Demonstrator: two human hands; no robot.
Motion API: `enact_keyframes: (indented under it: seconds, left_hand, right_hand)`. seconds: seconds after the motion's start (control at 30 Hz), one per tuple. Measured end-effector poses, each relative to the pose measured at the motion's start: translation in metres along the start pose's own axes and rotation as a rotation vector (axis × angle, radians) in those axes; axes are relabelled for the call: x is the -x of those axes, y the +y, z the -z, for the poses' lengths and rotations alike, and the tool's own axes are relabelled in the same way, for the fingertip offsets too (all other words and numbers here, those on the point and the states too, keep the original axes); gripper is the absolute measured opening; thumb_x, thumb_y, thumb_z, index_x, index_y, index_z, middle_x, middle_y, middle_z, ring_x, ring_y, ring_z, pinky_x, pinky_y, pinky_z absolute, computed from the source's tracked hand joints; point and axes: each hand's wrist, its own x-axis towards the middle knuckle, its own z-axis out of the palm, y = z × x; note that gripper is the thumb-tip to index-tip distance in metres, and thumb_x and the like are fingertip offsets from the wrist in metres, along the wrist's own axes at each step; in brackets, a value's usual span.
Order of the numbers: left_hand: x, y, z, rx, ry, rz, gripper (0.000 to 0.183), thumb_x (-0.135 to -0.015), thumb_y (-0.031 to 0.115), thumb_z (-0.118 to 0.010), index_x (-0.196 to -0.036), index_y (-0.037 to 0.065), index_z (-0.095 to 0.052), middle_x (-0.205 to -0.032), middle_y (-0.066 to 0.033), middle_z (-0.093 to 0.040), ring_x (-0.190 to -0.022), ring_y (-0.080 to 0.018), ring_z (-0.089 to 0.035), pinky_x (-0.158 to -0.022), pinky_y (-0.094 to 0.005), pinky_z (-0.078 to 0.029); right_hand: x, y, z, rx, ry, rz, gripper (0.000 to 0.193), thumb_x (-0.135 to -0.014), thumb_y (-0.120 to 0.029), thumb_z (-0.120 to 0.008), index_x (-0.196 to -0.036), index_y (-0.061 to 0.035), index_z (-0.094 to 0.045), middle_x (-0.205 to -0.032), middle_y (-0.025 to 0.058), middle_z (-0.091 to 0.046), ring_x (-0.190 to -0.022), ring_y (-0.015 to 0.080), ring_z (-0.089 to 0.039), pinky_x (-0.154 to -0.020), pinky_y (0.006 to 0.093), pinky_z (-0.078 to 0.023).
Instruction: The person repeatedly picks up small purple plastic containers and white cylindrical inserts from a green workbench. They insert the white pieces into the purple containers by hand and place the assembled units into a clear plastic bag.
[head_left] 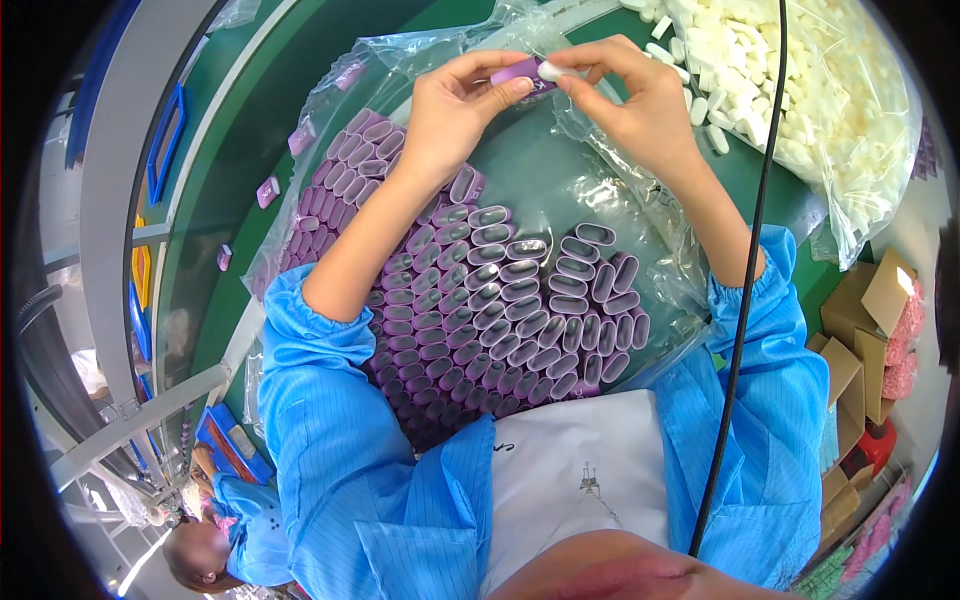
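Note:
Up at the far side of the bench, my left hand point(448, 110) pinches a purple oval plastic sleeve point(520, 72) between thumb and fingers. My right hand point(632, 100) holds a small white oval piece point(550, 71) against the sleeve's right end; whether it sits inside the opening is hidden by the fingers. Below my hands, many open purple sleeves point(520, 270) stand packed side by side on clear plastic sheeting point(640, 235). A heap of white oval pieces point(745, 65) lies in a clear bag point(880, 170) to the right of my right hand.
A few purple sleeves point(267, 191) lie apart at the left on the green surface point(205, 300). A black cable point(762, 190) hangs down across the right side. Open cardboard boxes point(850, 340) stand at lower right. Another person point(250, 520) in blue is at lower left.

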Motion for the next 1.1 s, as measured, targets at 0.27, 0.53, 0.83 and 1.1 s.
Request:
enact_keyframes:
  seconds: [0.27, 0.53, 0.83, 1.1]
  left_hand:
    - [0.003, 0.001, -0.004, -0.074, 0.016, -0.104, 0.026, -0.082, -0.001, -0.069, -0.108, -0.002, -0.065, -0.104, -0.0087, -0.066, -0.096, -0.0139, -0.061, -0.085, -0.0268, -0.051]
    - [0.009, 0.004, -0.012, 0.000, -0.018, -0.092, 0.026, -0.083, -0.001, -0.067, -0.109, -0.002, -0.065, -0.105, -0.0093, -0.066, -0.097, -0.0144, -0.061, -0.087, -0.0276, -0.049]
    - [0.002, 0.000, -0.003, 0.183, 0.020, -0.031, 0.026, -0.083, 0.000, -0.068, -0.109, -0.003, -0.065, -0.103, -0.0093, -0.067, -0.094, -0.0138, -0.062, -0.086, -0.0277, -0.050]
    - [0.007, 0.000, -0.006, 0.192, 0.098, -0.051, 0.026, -0.083, 0.002, -0.069, -0.109, -0.001, -0.066, -0.102, -0.0088, -0.067, -0.094, -0.0134, -0.062, -0.086, -0.0274, -0.049]
  right_hand:
    - [0.001, 0.004, -0.009, -0.197, 0.063, 0.006, 0.018, -0.078, -0.005, -0.069, -0.095, -0.0051, -0.071, -0.088, 0.0071, -0.067, -0.070, 0.0126, -0.063, -0.064, 0.0247, -0.050]
    - [-0.004, 0.003, -0.005, -0.180, 0.158, 0.127, 0.014, -0.080, -0.003, -0.067, -0.094, -0.0032, -0.070, -0.089, 0.0079, -0.067, -0.074, 0.0160, -0.066, -0.067, 0.0262, -0.051]
    - [-0.001, 0.003, -0.004, -0.163, 0.104, 0.118, 0.013, -0.078, 0.000, -0.069, -0.090, -0.0025, -0.069, -0.088, 0.0079, -0.067, -0.074, 0.0168, -0.066, -0.068, 0.0265, -0.052]
    - [0.001, -0.001, -0.010, -0.029, 0.136, 0.276, 0.013, -0.078, 0.001, -0.069, -0.090, -0.0027, -0.069, -0.089, 0.0080, -0.066, -0.077, 0.0178, -0.064, -0.066, 0.0272, -0.051]
